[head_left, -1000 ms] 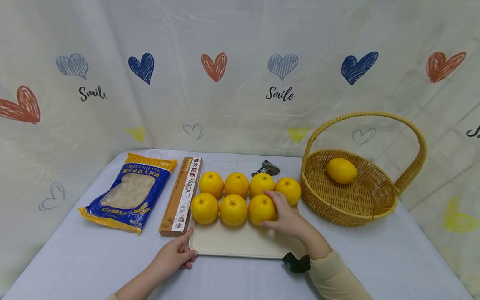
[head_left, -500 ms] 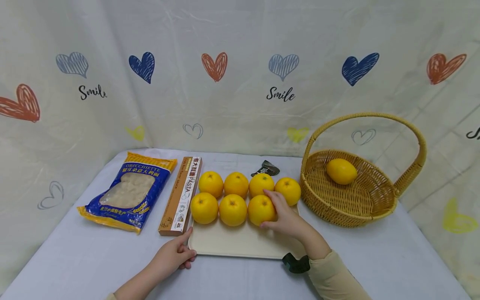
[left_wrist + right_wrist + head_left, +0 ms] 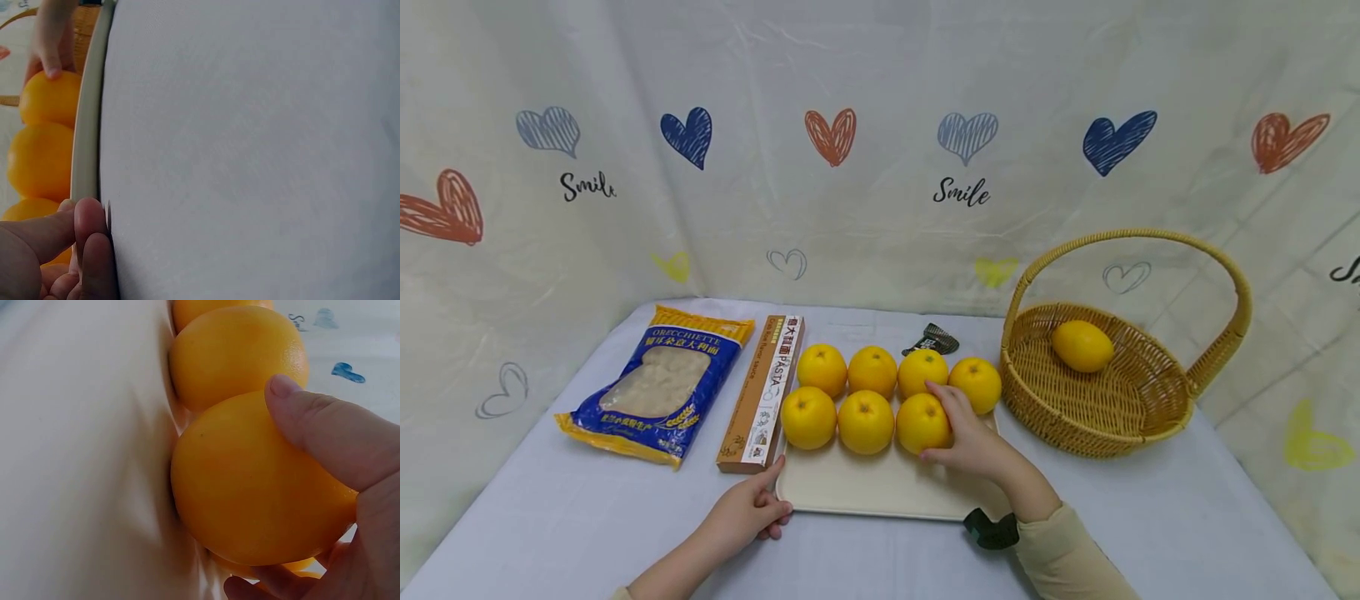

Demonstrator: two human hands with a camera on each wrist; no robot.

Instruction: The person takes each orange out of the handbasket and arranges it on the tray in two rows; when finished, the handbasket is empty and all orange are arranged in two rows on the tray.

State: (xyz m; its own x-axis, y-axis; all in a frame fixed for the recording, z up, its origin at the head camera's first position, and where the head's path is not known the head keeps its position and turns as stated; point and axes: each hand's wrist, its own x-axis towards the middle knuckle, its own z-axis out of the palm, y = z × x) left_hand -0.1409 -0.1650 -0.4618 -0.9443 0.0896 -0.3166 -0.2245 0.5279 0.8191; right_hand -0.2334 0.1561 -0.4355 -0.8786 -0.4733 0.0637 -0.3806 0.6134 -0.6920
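Two rows of oranges (image 3: 866, 422) stand close together on a cream tray (image 3: 880, 490). At the tray's front left corner my left hand (image 3: 747, 512) pinches the rim, thumb on one side and fingers curled at the other, as the left wrist view shows. My right hand (image 3: 976, 443) grips the front row's rightmost orange (image 3: 919, 425), thumb on the near side. In the right wrist view that same orange (image 3: 250, 481) sits against the tray surface, touching or nearly touching its neighbour (image 3: 234, 356). Part of its right side is covered by my fingers.
Right of the tray stands a wicker basket (image 3: 1078, 417) with a tall handle and one yellow-orange fruit (image 3: 1082, 347) inside. A pasta box (image 3: 762, 396) and a blue orecchiette bag (image 3: 658, 379) lie to the left. Behind the oranges is a small dark packet (image 3: 936, 338).
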